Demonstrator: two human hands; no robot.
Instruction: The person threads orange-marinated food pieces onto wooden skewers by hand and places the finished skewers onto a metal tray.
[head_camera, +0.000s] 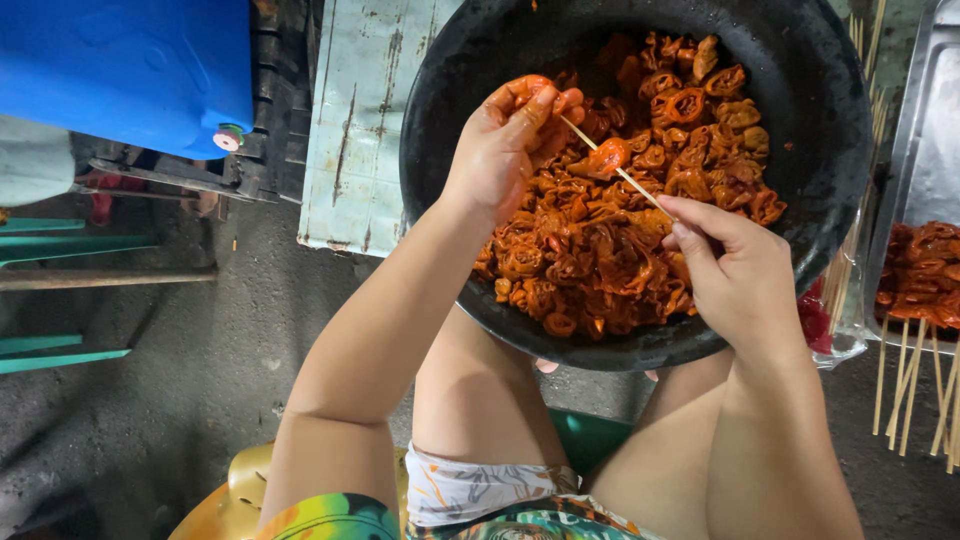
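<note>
A big black bowl rests over my knees, filled with orange-red marinated meat pieces. My right hand pinches the near end of a thin bamboo skewer. The stick runs up and left across the bowl to my left hand. One meat piece is threaded on the middle of the stick. My left hand's fingertips close on another orange piece at the stick's far tip.
A metal tray at the right holds finished meat skewers, their sticks pointing toward me. Spare bamboo sticks lie between bowl and tray. A blue container and a pale worn board sit at upper left.
</note>
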